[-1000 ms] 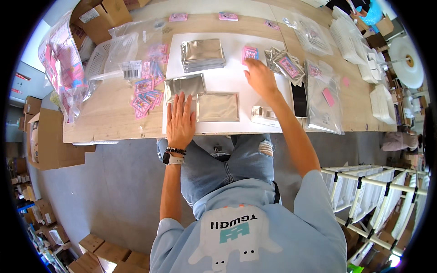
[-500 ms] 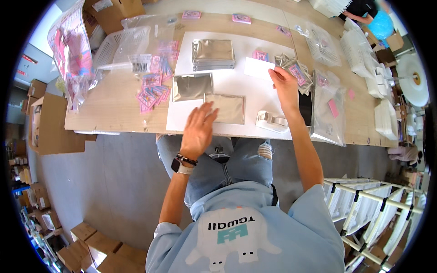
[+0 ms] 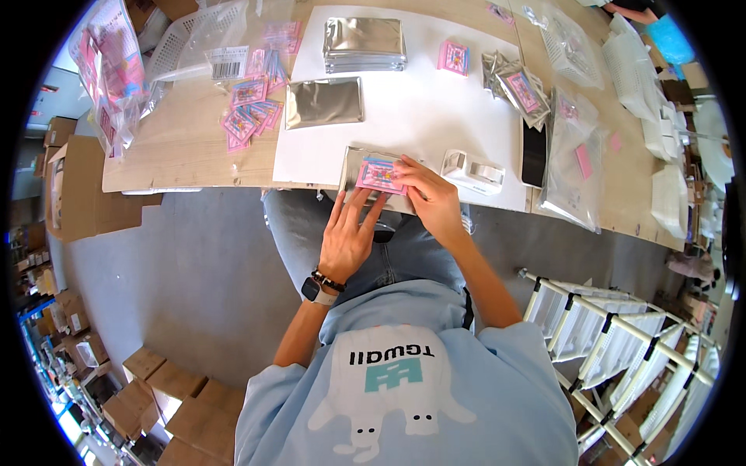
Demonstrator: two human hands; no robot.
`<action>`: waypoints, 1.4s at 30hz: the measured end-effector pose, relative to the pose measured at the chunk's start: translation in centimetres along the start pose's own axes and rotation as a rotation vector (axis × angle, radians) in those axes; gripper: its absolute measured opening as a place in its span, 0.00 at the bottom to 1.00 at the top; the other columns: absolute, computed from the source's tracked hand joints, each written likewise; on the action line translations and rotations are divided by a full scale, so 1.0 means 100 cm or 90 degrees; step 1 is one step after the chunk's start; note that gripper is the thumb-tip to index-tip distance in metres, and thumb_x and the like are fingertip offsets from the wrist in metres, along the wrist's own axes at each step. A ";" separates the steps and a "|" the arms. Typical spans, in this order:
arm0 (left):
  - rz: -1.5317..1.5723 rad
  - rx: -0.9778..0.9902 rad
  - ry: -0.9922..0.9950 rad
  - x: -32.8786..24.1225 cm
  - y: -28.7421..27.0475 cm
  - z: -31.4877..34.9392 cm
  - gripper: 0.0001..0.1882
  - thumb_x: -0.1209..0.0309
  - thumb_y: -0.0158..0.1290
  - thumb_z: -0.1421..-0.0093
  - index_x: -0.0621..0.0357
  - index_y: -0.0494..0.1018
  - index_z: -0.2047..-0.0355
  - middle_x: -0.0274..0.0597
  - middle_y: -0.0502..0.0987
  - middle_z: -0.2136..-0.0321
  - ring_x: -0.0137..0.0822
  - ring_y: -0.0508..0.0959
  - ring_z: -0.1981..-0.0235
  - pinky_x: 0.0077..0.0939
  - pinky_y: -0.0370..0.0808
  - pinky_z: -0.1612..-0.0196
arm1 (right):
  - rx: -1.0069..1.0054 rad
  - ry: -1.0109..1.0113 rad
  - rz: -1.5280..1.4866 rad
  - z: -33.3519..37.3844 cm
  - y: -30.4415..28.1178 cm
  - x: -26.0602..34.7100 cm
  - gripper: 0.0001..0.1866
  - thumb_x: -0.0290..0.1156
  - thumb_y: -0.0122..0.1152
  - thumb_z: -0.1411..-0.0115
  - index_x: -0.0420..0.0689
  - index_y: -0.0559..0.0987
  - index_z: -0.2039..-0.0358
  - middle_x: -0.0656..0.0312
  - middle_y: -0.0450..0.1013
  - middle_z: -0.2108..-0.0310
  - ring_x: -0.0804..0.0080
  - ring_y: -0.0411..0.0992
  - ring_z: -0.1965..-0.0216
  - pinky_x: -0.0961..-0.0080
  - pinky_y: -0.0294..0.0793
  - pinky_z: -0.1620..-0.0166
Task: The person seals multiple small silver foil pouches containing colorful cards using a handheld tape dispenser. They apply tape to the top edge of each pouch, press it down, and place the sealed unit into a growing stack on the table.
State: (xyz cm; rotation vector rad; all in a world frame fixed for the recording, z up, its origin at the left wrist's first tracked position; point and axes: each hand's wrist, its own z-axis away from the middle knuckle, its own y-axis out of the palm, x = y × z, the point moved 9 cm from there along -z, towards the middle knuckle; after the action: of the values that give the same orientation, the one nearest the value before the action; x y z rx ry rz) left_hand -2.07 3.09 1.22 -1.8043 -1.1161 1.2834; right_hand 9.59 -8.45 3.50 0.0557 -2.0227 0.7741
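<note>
A pink printed card [image 3: 378,175] lies over a silver foil pouch [image 3: 354,158] at the front edge of the table. My right hand [image 3: 434,203] pinches the card at its right end. Stretched out from the left, the fingers of my left hand [image 3: 346,239] touch the card's lower left edge and the pouch. Another foil pouch [image 3: 324,102] rests flat farther up on the white sheet [image 3: 420,101], below a neat stack of foil pouches [image 3: 364,45]. A small stack of pink cards [image 3: 454,58] sits to the right.
A white tape dispenser [image 3: 472,172] stands right of my hands, with a black phone [image 3: 533,155] beyond it. Foil pouches with a pink card on top [image 3: 522,89] lie behind the phone. Loose pink cards [image 3: 247,120] are spread at left, near a white basket [image 3: 186,43].
My right hand has come left and nearer from beside the small card stack, where it held a white card. The pouch has shifted nearer, a pink card now over it. My view has tilted down.
</note>
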 end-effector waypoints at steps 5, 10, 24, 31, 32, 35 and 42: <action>0.038 -0.117 -0.019 0.007 0.001 0.008 0.29 0.81 0.59 0.42 0.54 0.72 0.39 0.48 0.69 0.50 0.50 0.73 0.45 0.55 0.71 0.34 | 0.012 -0.027 0.077 0.008 0.011 -0.001 0.12 0.11 0.60 0.42 0.39 0.83 0.60 0.55 0.81 0.49 0.56 0.74 0.37 0.59 0.76 0.39; 0.029 -0.117 0.002 0.011 -0.008 -0.002 0.25 0.80 0.59 0.44 0.53 0.77 0.44 0.43 0.74 0.50 0.47 0.76 0.46 0.51 0.75 0.37 | 0.022 -0.084 0.149 0.014 0.010 0.012 0.12 0.17 0.64 0.44 0.41 0.83 0.58 0.59 0.80 0.48 0.58 0.74 0.39 0.53 0.71 0.33; 0.049 -0.138 0.049 -0.004 -0.003 -0.024 0.22 0.81 0.57 0.51 0.56 0.83 0.54 0.39 0.80 0.56 0.43 0.80 0.50 0.46 0.79 0.42 | -0.115 -0.092 0.259 0.002 -0.094 0.021 0.21 0.20 0.71 0.46 0.43 0.82 0.50 0.55 0.81 0.50 0.51 0.78 0.46 0.55 0.75 0.40; 0.101 -0.150 0.078 -0.003 -0.002 -0.026 0.20 0.83 0.57 0.50 0.59 0.83 0.56 0.41 0.81 0.58 0.45 0.82 0.53 0.46 0.80 0.41 | 0.035 0.036 0.324 -0.003 -0.111 -0.022 0.35 0.25 0.78 0.52 0.43 0.77 0.42 0.54 0.78 0.47 0.51 0.75 0.45 0.58 0.75 0.43; 0.104 -0.156 0.087 -0.002 0.001 -0.024 0.20 0.83 0.57 0.50 0.60 0.83 0.55 0.41 0.81 0.57 0.45 0.82 0.53 0.46 0.80 0.41 | 0.047 0.036 0.331 -0.003 -0.111 -0.024 0.35 0.26 0.79 0.53 0.43 0.76 0.42 0.54 0.78 0.48 0.51 0.75 0.46 0.58 0.76 0.44; 0.133 -0.162 0.109 -0.006 0.003 -0.026 0.21 0.84 0.56 0.51 0.61 0.83 0.55 0.42 0.81 0.57 0.45 0.81 0.52 0.47 0.80 0.41 | 0.083 0.056 0.323 0.001 -0.112 -0.036 0.38 0.27 0.81 0.55 0.43 0.76 0.41 0.54 0.78 0.47 0.52 0.76 0.46 0.62 0.77 0.43; 0.192 -0.109 0.142 -0.032 0.026 -0.043 0.23 0.82 0.58 0.53 0.62 0.83 0.54 0.45 0.80 0.53 0.48 0.79 0.47 0.46 0.79 0.40 | -0.022 0.121 0.329 0.017 -0.146 -0.050 0.36 0.28 0.81 0.56 0.43 0.77 0.44 0.53 0.79 0.51 0.50 0.76 0.49 0.58 0.77 0.46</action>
State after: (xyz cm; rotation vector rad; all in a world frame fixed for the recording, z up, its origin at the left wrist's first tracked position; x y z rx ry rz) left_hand 2.18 -1.04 1.56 -2.2496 -0.8763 1.1405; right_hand 15.94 -22.37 6.27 -0.5598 -1.8829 1.0182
